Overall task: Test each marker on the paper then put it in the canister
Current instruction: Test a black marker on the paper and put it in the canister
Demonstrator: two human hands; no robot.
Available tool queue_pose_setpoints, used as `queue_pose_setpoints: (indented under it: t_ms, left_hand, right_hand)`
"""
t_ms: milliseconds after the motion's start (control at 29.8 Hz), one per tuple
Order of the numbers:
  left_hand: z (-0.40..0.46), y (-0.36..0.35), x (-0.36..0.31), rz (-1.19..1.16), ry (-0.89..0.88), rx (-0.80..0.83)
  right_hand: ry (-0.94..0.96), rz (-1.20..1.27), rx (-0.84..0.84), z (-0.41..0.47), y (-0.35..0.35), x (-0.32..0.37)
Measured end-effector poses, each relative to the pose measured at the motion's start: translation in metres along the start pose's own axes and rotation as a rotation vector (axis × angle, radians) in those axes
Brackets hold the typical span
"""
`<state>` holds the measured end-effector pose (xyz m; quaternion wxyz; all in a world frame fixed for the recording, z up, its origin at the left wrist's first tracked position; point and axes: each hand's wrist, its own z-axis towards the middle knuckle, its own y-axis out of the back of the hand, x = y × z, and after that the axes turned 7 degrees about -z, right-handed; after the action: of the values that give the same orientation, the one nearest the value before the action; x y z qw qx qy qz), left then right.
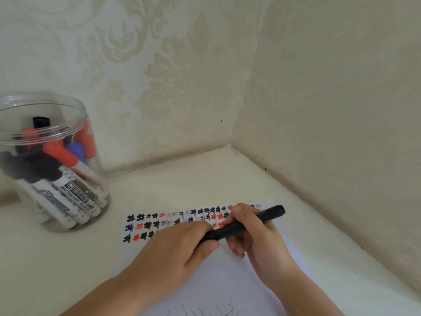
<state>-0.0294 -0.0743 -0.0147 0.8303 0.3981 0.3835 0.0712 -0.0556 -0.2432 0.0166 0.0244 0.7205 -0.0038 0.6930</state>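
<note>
A black marker [230, 230] lies almost level above the white paper [227, 283], held at both ends. My left hand [177, 249] pinches its left end between thumb and fingers. My right hand [255, 231] is wrapped around its right half, with the black tip end sticking out to the upper right. The paper carries rows of black, red and blue test marks [173, 222] along its far edge. At the far left stands the clear plastic canister [95, 179], open at the top, holding several whiteboard markers with black, red and blue caps.
The cream tabletop [205, 179] ends at wallpapered walls behind and to the right, meeting in a corner [230, 144]. Faint pencil squiggles [205, 312] show on the paper's near edge.
</note>
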Motion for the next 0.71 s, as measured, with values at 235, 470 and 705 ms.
queue_pose_setpoints:
  t_ms: [235,470,705]
  left_hand:
    - [-0.003,-0.002,-0.013,-0.037,-0.017,-0.036]
    - [-0.004,-0.006,-0.019,-0.105,-0.006,-0.072]
    - [-0.004,0.001,-0.036,-0.132,-0.039,-0.118]
  right_hand:
    - [-0.034,0.222,-0.176,-0.01,-0.019,0.002]
    - [-0.065,0.223,-0.279,-0.013,-0.029,0.005]
    - [-0.023,0.266,-0.345,-0.022,-0.035,0.022]
